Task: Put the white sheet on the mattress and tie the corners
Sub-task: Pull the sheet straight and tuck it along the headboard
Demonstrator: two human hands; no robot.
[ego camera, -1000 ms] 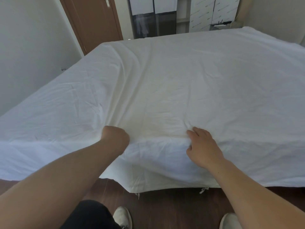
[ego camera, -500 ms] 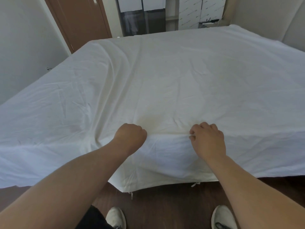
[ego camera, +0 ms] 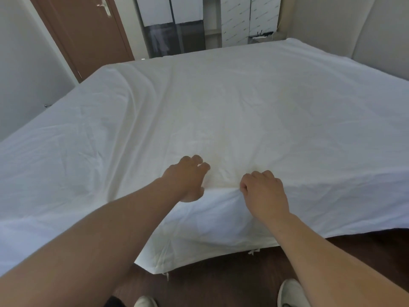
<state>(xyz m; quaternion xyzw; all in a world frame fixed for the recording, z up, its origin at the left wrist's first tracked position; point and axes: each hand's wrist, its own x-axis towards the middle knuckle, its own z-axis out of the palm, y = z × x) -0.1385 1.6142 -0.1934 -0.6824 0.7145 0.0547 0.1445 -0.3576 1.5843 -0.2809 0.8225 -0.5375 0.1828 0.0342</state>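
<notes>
We see the white sheet (ego camera: 243,111) spread over the whole mattress, draped down the near corner, hem hanging just above the dark wood floor (ego camera: 221,282). The mattress itself is fully covered, not visible. Small ties (ego camera: 252,251) dangle at the hem on the near corner, loose.

Left hand (ego camera: 188,178): over the sheet at the near corner edge, fingers bent and slightly apart, thumb down over the edge. We can't tell if it actually pinches fabric or just rests on it.

Right hand (ego camera: 263,191): just beside the left, knuckles up, fingers curled together into the sheet right at the corner edge; fabric puckers under them, so it grips the sheet.

Wrinkles run from the hands up toward the far-left corner.

Two light shoes (ego camera: 290,293) at the bottom, on the floor near the bed corner. Brown door (ego camera: 88,34) at the far left, wardrobe (ego camera: 177,25) behind the bed.
</notes>
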